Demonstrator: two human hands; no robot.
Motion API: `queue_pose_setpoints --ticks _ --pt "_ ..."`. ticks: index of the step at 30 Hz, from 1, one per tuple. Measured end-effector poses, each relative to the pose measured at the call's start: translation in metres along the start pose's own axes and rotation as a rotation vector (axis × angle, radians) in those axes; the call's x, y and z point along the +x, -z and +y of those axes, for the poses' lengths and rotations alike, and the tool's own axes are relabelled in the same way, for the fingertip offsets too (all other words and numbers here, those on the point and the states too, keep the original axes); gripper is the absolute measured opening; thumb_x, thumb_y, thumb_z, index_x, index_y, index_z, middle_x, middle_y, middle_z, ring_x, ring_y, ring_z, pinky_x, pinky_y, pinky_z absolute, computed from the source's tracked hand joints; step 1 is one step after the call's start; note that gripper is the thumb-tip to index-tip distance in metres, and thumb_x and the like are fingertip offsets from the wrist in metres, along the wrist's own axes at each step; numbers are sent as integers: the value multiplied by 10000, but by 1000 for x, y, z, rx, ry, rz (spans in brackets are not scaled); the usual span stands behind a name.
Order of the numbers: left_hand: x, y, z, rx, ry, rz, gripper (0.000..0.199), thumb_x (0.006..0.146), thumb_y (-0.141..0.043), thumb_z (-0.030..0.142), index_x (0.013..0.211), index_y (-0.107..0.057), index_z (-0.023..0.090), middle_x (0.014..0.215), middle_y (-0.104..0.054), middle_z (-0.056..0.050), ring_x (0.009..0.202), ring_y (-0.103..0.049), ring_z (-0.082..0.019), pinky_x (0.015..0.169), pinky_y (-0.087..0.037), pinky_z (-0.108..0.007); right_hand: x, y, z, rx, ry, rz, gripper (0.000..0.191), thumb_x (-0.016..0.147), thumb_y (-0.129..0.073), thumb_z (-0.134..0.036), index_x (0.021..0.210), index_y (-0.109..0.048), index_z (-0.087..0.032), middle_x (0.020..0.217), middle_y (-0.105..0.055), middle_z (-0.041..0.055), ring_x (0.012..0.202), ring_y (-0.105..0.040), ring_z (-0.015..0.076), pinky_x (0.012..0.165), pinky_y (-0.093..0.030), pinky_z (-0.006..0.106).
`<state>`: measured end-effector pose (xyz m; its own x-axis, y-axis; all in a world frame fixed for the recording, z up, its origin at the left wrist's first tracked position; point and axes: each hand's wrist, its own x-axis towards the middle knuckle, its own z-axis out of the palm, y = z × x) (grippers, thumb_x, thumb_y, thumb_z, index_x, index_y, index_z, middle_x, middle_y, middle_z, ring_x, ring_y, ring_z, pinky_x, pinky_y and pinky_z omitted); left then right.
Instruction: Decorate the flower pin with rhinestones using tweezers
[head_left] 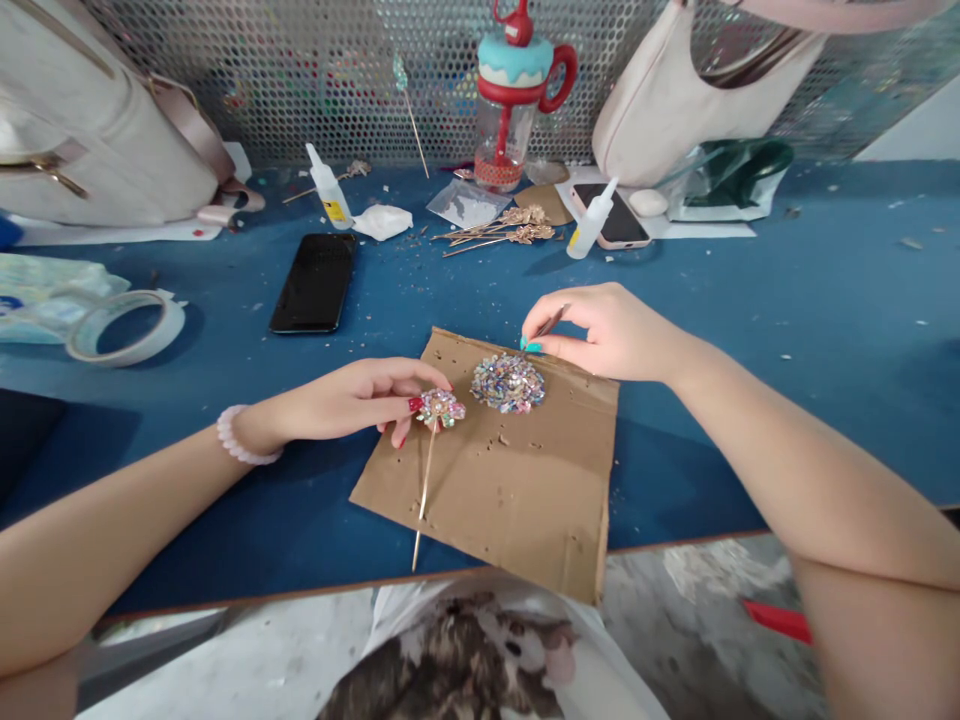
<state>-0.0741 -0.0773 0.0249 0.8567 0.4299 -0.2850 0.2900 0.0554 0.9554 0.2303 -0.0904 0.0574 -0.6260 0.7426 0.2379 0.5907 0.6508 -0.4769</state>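
Observation:
My left hand (375, 398) pinches the jewelled flower head (441, 409) of a gold hairpin, whose thin stem (425, 485) points down past the near edge of the cardboard (525, 500). Between thumb and fingers, my right hand (592, 330) holds metal tweezers (551, 320), tips down. Just below them lies a pile of small multicoloured rhinestones (508, 383) on the cardboard, close to its far edge. The tweezers' tips are too small to show whether they grip a stone.
A black phone (313, 284) and a tape roll (126, 328) lie to the left. Behind are two glue bottles (328, 188) (592, 220), gold hairpins (517, 228), a cup (506, 110), a pink phone (619, 222) and bags (97, 120) (660, 100).

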Motion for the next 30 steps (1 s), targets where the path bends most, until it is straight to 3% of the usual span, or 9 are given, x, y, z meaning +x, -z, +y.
queue_pose_setpoints --ticks 13,22,30 --pt "0 1 1 8 9 1 333 920 -496 179 1252 -515 192 1019 -674 -66 614 -607 -70 567 -482 -170 -1 4 -7 65 36 -134 146 899 -545 -270 849 -642 -173 855 -699 32 754 -628 125 684 -449 245" --pt "1 1 -1 -1 -8 -3 346 927 -482 187 1272 -501 178 1012 -686 -79 614 -606 -78 574 -489 -189 -1 4 1 -6 5 -20 130 886 -561 -262 871 -646 -164 836 -701 30 729 -621 122 614 -430 236" --pt "-1 1 0 -3 3 -2 344 918 -486 157 1259 -510 194 991 -677 -54 612 -605 -67 570 -483 -168 -1 3 -5 72 43 -144 119 893 -576 -250 859 -651 -164 853 -701 16 750 -635 100 652 -454 205"
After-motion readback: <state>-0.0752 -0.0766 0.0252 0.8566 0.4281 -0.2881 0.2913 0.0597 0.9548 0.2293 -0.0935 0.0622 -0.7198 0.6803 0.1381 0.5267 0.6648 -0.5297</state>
